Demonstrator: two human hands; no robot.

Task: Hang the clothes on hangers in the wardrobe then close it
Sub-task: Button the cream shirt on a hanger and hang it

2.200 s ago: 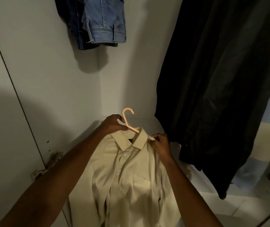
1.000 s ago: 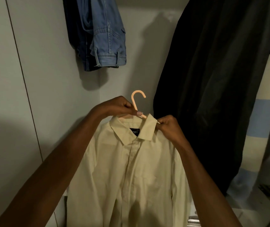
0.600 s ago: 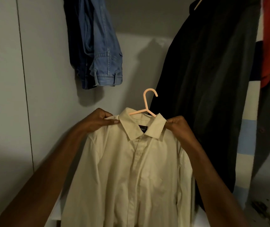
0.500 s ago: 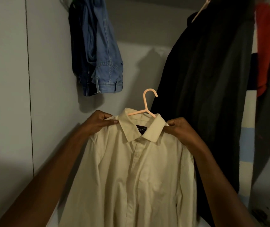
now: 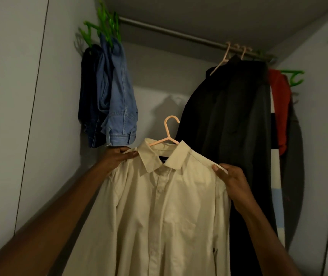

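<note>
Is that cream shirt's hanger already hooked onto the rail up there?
No: the pink hanger in the cream shirt has its hook free in the air, well below the rail, with both hands holding the shirt's shoulders.

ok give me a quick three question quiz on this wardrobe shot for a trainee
1. True or false: the cream shirt already hangs from the rail.
2. Multiple choice: what colour is the hanger inside the shirt? A green, B pink, C black.
3. Fill in: the left hand and right hand each grip the shirt at a ____.

Key
1. False: the hook is well below the rail, and both hands hold the shirt up.
2. B.
3. Shoulder: the left fingers pinch beside the collar, the right further out.
</note>
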